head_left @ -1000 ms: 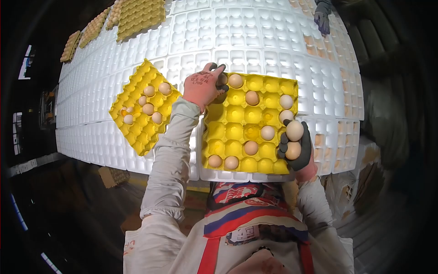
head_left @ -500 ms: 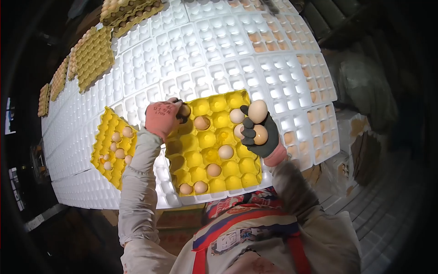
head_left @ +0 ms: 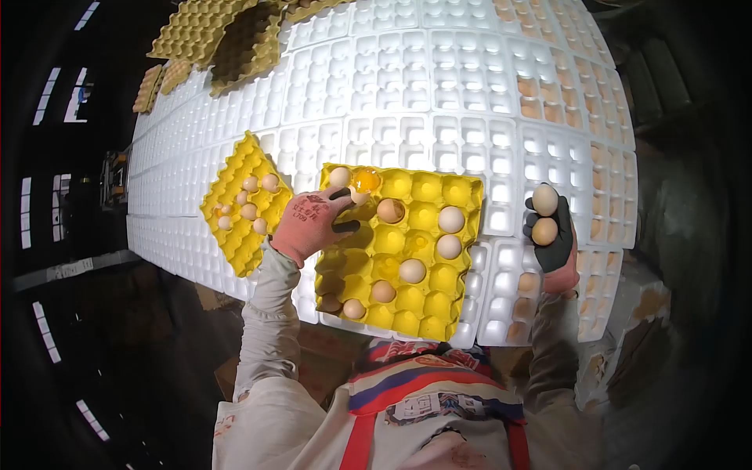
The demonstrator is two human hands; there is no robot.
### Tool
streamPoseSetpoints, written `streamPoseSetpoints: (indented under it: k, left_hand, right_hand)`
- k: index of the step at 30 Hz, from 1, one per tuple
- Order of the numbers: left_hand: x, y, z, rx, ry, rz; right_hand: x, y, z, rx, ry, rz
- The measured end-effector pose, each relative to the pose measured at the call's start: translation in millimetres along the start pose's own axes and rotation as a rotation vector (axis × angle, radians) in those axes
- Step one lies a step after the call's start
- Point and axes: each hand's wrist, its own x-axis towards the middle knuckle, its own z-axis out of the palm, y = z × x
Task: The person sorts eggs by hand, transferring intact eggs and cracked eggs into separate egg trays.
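The large yellow egg tray (head_left: pixel 407 301) lies in front of me with several eggs in its cups. A broken egg with its orange yolk (head_left: pixel 366 182) showing lies at its back left, beside a whole egg (head_left: pixel 339 177). My left hand (head_left: pixel 309 223), in a pink glove with dark fingertips, reaches over the tray's left edge. Its fingers are apart, and the fingertips are at a pale shell piece (head_left: pixel 359 197) below the yolk. My right hand (head_left: pixel 558 239), palm up, holds two eggs (head_left: pixel 545 214) over the white trays, right of the yellow tray.
A smaller yellow tray (head_left: pixel 239 251) with several eggs sits at the left. White plastic trays (head_left: pixel 392 78) cover the table, and some at the right hold eggs (head_left: pixel 540 98). Brown egg trays (head_left: pixel 192 35) are stacked at the back left.
My right hand has moved right, away from the yellow tray, with both eggs. My left hand has shifted off the back left corner, and the broken egg is now visible. The view has swung.
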Motion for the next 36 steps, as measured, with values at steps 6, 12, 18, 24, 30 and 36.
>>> streamPoseSetpoints:
  k: [6,12,18,24,30,36]
  left_hand:
    - [-12.3,-1.7,4.7,-0.027,-0.143,-0.139]
    - [-11.9,20.3,-4.8,-0.469,0.015,-0.319]
    - [-9.2,53.4,14.6,-1.577,0.335,-0.386]
    - [33.7,100.5,50.4,-2.88,0.287,-0.27]
    - [103.3,165.3,40.0,-2.62,0.29,-0.294]
    - [170.2,191.6,44.8,-2.174,0.142,-0.252]
  right_hand:
    - [-0.5,9.3,5.2,0.037,0.022,0.087]
    - [3.6,8.5,24.7,0.249,-0.249,0.298]
    - [12.5,11.5,15.0,0.314,-0.209,0.284]
    - [44.1,-19.0,-32.5,0.383,-0.111,0.077]
    - [77.0,-39.3,-52.8,0.064,0.166,-0.297]
    - [120.8,-34.2,-52.2,-0.666,0.215,-0.655]
